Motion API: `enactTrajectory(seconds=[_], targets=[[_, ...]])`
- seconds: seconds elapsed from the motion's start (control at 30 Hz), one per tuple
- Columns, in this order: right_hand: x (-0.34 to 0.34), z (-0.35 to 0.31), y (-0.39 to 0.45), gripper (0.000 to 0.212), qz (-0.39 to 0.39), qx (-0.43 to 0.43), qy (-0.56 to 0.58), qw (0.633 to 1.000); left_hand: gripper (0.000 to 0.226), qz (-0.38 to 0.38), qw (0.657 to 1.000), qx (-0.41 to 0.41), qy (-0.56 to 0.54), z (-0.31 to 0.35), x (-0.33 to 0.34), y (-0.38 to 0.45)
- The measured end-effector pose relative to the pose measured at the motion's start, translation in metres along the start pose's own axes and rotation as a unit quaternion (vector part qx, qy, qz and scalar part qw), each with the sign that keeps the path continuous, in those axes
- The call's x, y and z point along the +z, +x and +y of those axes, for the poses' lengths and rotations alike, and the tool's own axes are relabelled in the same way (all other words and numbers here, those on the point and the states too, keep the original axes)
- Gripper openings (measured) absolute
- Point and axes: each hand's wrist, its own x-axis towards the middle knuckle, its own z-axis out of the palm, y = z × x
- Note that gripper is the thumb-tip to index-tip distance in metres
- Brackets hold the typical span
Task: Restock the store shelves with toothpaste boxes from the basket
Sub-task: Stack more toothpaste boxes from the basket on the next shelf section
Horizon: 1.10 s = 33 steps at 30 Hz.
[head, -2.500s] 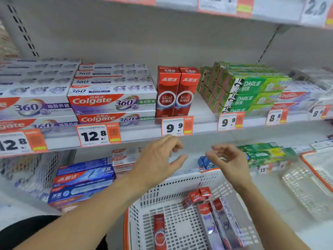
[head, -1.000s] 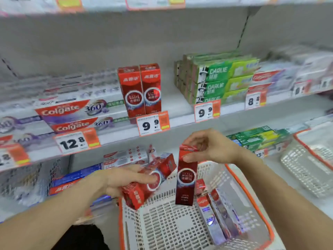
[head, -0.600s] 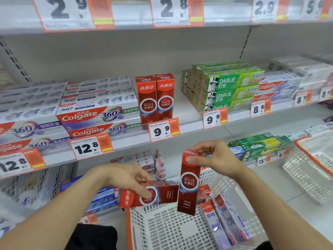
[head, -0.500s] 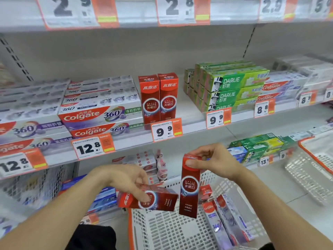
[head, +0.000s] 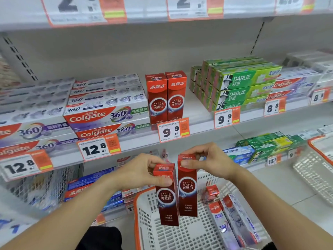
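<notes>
My left hand (head: 138, 173) grips the top of an upright red Optic White toothpaste box (head: 166, 201). My right hand (head: 209, 160) pinches the top of a second red box (head: 187, 190), held upright right beside the first. Both boxes hang above the white basket with an orange rim (head: 144, 213). Inside the basket lie white Colgate 360 boxes (head: 232, 222) and a small red box (head: 212, 191). On the shelf (head: 200, 121) above, two matching red boxes (head: 166, 98) stand behind the 9.9 price tag (head: 173, 129).
Stacked Colgate 360 boxes (head: 106, 112) lie left of the red pair, green Darlie boxes (head: 239, 87) to the right, with a bare gap between. A lower shelf holds blue and green boxes. Another white basket (head: 315, 168) sits at the right.
My left hand has turned its red box from lying sideways to upright and raised it next to the right hand's box. The view has shifted slightly closer to the shelf.
</notes>
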Motion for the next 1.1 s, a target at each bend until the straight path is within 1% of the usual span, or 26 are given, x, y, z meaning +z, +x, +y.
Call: enactTrajectory(seconds=[0.03,0.1,0.17,0.2,0.3,0.4,0.47,0.6,0.73,0.8,0.9,1.03,1.1], targets=[[0.001,-0.001,-0.001,0.032,0.005,-0.005,-0.004,1.0,0.036,0.009,1.0,-0.001,-0.026,-0.003,0.001,0.003],[0.002,-0.002,-0.002,0.032,0.022,-0.011,-0.013,1.0,0.047,0.02,0.998,-0.003,-0.067,-0.007,0.006,0.008],[0.002,-0.002,-0.003,0.035,0.05,-0.003,-0.006,0.999,0.059,0.039,0.995,-0.007,-0.094,-0.012,0.012,0.013],[0.001,-0.001,-0.003,0.038,0.066,0.004,-0.001,0.998,0.06,0.051,0.993,-0.008,-0.108,-0.012,0.015,0.016],[-0.003,0.003,-0.001,0.044,0.1,0.026,0.015,0.994,0.046,0.065,0.987,-0.002,-0.145,-0.011,0.021,0.022],[-0.008,0.006,-0.001,0.049,0.125,0.048,0.019,0.991,0.042,0.058,0.986,0.007,-0.156,-0.01,0.023,0.027],[-0.011,0.006,-0.002,0.05,0.149,0.062,0.011,0.987,0.042,0.066,0.988,0.02,-0.138,-0.01,0.023,0.028],[-0.017,0.008,-0.002,0.043,0.191,0.071,-0.004,0.979,0.044,0.09,0.991,0.051,-0.085,-0.006,0.029,0.029],[-0.01,0.005,-0.003,0.043,0.177,0.072,0.031,0.981,0.056,0.088,0.993,0.074,-0.022,-0.003,0.039,0.028],[-0.006,0.002,-0.003,0.047,0.162,0.076,0.067,0.982,0.054,0.087,0.993,0.082,-0.002,-0.002,0.045,0.027],[-0.005,-0.002,-0.003,0.055,0.144,0.081,0.085,0.983,0.05,0.092,0.991,0.098,0.012,-0.001,0.048,0.027],[-0.005,-0.004,-0.003,0.058,0.126,0.077,0.098,0.984,0.071,0.094,0.989,0.111,0.027,-0.005,0.049,0.026],[-0.006,-0.005,-0.003,0.056,0.111,0.07,0.105,0.986,0.077,0.097,0.988,0.119,0.027,-0.007,0.049,0.025]])
